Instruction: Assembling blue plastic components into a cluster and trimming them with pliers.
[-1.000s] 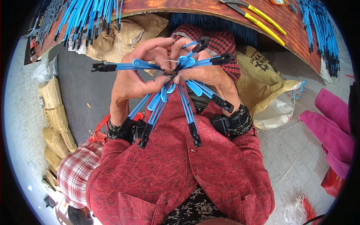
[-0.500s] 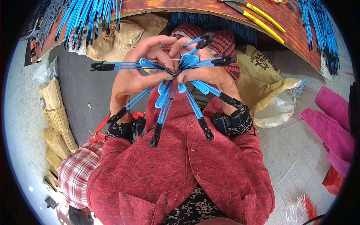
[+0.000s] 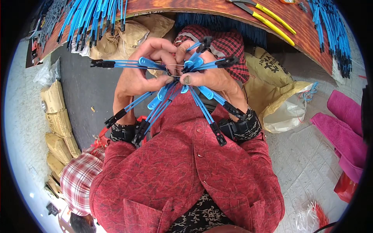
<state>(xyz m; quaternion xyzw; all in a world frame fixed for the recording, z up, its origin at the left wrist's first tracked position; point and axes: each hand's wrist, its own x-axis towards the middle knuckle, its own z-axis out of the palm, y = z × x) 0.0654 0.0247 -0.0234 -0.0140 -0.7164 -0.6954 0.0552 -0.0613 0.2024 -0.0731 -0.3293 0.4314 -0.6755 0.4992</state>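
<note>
Above the red jacket (image 3: pixel 186 167), a little short of the brown board (image 3: pixel 217 7), both hands are bent inward over the centre of a splayed blue hanger (image 3: pixel 184 89). The left hand (image 3: pixel 136 79) pinches the hub between thumb and curled fingers from one side; the right hand (image 3: pixel 217 79) does the same from the other, thumb tips just beside each other but apart. Thin wire (image 3: pixel 175 75) crosses the small gap between them. Fingers cover most of the hub, so how the wire joins the blue arms cannot be made out, nor which fingertip bears on it. Some blue arms vanish behind the right hand.

The arms spread all round, ending in black clips. One set reaches left over the dark mat (image 3: pixel 89 101); the lower ones hang before the jacket and near both wrists; the upper right clips stand before dark plaid cloth (image 3: pixel 235 46). Open room separates the fingers from the board's edge, which bows in the lens. Yellow-handled cutters (image 3: pixel 274 28) overhang that edge, their tips cut off by the top of the view. Loose blue arms (image 3: pixel 93 19) jut past it at left, likewise cropped.
</note>
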